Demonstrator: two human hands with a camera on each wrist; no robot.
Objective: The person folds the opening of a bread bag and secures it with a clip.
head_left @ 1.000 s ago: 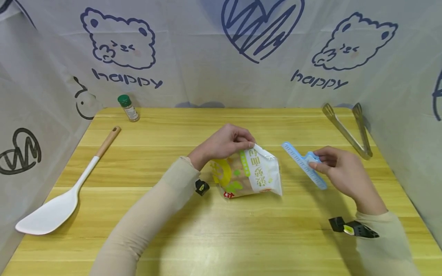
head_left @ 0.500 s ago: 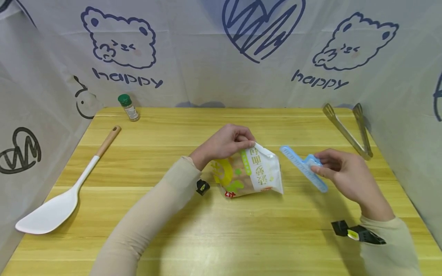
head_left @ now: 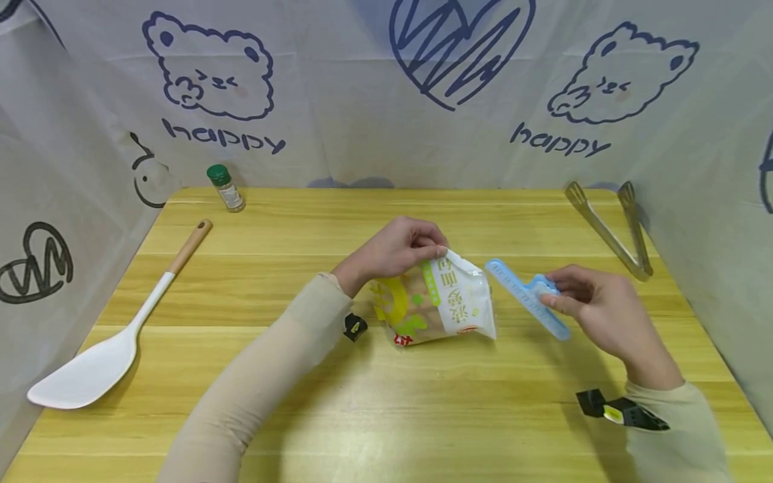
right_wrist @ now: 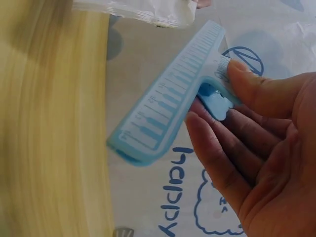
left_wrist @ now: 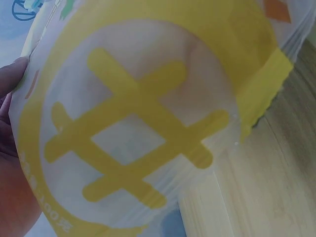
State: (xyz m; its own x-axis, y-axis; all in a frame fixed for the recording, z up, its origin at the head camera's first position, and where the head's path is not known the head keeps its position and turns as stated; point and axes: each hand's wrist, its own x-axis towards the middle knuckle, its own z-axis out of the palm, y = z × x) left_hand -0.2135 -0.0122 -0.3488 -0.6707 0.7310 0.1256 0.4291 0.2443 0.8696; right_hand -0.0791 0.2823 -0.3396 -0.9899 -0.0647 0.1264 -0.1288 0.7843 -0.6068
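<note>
A plastic bread bag [head_left: 447,302], white at one end with yellow and green print, stands tilted at the middle of the table. My left hand [head_left: 398,249] pinches its upper edge between thumb and fingers. In the left wrist view the bag [left_wrist: 138,123] fills most of the picture, and only part of the hand [left_wrist: 15,148] shows. To the right, my right hand [head_left: 604,308] holds a light blue bag clip [head_left: 525,298] by its handle. The clip's long bar [right_wrist: 168,98], printed with piano keys, is apart from the bag; its jaws look closed in the right wrist view.
A white spatula [head_left: 115,355] with a wooden handle lies along the table's left side. Near the back left corner stands a green-capped spice jar [head_left: 227,191]. Metal tongs [head_left: 612,231] lie spread at the back right. A printed cloth [head_left: 362,127] hangs behind the wooden table [head_left: 386,422].
My right hand, with the clip in it, has shifted slightly toward the near side and the clip's far end has come closer to the bag. The left hand and bag have barely moved.
</note>
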